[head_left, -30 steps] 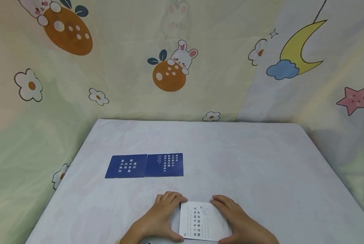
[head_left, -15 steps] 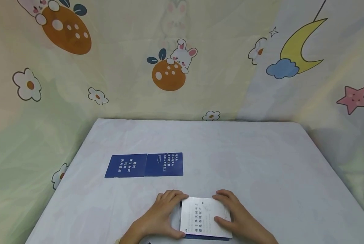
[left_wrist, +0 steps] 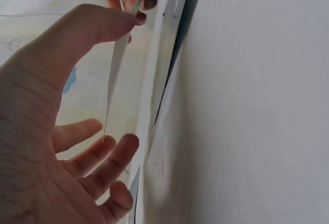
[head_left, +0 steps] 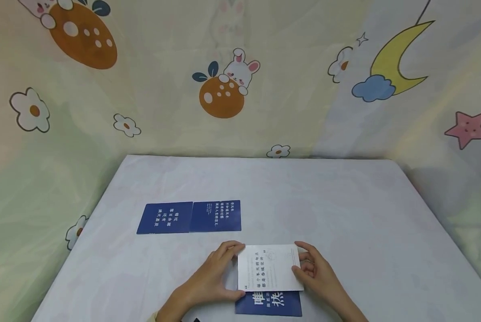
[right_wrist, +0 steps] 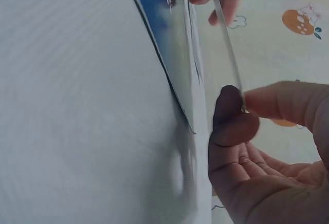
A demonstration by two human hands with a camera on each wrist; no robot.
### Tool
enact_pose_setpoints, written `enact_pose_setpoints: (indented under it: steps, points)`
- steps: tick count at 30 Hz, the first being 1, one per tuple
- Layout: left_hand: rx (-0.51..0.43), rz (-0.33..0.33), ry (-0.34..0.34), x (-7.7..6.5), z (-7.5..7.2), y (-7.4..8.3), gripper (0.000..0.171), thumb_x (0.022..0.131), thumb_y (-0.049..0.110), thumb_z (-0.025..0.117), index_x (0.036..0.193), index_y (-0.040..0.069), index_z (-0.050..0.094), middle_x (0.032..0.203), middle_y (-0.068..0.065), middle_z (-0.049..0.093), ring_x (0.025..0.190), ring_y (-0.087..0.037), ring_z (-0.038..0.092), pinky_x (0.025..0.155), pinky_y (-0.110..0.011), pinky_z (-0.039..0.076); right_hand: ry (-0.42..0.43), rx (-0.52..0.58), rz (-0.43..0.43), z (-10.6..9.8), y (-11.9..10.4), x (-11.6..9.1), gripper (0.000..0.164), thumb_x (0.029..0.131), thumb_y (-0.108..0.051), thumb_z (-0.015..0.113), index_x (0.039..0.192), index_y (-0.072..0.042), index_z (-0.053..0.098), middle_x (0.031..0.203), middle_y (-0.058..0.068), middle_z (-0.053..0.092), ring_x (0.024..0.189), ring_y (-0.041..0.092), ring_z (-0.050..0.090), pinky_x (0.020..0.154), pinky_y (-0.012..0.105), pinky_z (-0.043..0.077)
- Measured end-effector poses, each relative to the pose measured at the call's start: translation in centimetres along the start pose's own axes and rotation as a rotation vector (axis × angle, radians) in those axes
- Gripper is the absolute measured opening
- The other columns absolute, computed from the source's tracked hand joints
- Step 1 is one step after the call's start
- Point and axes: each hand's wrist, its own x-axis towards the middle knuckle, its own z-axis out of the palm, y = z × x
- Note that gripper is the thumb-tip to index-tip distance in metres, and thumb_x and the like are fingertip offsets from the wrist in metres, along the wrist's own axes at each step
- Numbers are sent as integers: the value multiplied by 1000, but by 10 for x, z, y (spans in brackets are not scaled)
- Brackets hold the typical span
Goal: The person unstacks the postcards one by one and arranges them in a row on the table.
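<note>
A thin white card [head_left: 272, 268] with printed characters is held level between both hands in the head view, raised off the table. The left hand [head_left: 208, 279] spans its left edge, thumb at the near corner and fingertips at the far one. At the right edge, the right hand [head_left: 318, 273] pinches it between thumb and curled fingers. Both wrist views show the card edge-on, as a pale strip [left_wrist: 117, 70] by the left thumb and a strip [right_wrist: 230, 44] in the right pinch. Below it lies a blue card [head_left: 268, 307] with large white characters, its far part hidden.
Two blue cards, a left one [head_left: 165, 218] and a right one [head_left: 216, 216], lie side by side farther back on the left. They rest on a white-covered table [head_left: 325, 197]. A printed fabric curtain [head_left: 155, 89] rises behind and beside the table.
The white card has been lifted off the blue card and moved away from the body, baring the blue card's near part. The right hand has shifted from spanning the edge to pinching it.
</note>
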Motion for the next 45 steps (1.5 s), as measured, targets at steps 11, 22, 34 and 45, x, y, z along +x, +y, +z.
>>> enact_pose_setpoints:
  steps: [11, 22, 34, 45]
  points:
    - [-75, -94, 34, 10, -2, -8, 88, 74, 27, 85, 146, 8, 40, 136, -3, 51, 98, -4, 58, 94, -34, 49, -9, 89, -15, -5, 1, 15, 60, 86, 4, 67, 139, 6, 39, 96, 18, 65, 66, 5, 58, 58, 21, 49]
    - [-269, -91, 119, 18, 1, -21, 69, 74, 11, 84, 135, 2, 54, 109, -2, 68, 81, -6, 61, 70, -22, 47, 15, 106, 19, -5, -1, 32, 60, 86, 2, 69, 140, 2, 41, 98, 18, 65, 70, 7, 59, 61, 21, 50]
    - [-372, -240, 255, 35, 2, -27, 48, 76, 6, 81, 121, 2, 64, 94, -3, 71, 69, -2, 61, 55, -18, 42, 112, 130, 105, 0, -6, 62, 47, 87, 2, 68, 128, 4, 45, 98, 19, 65, 72, 5, 63, 63, 19, 51]
    - [-423, -301, 303, 50, 7, -27, 46, 77, 4, 80, 120, -2, 64, 93, -7, 70, 69, -5, 61, 57, -19, 48, 109, 101, 106, -7, 0, 71, 61, 79, 5, 75, 134, 1, 50, 105, 22, 58, 68, 9, 58, 59, 18, 49]
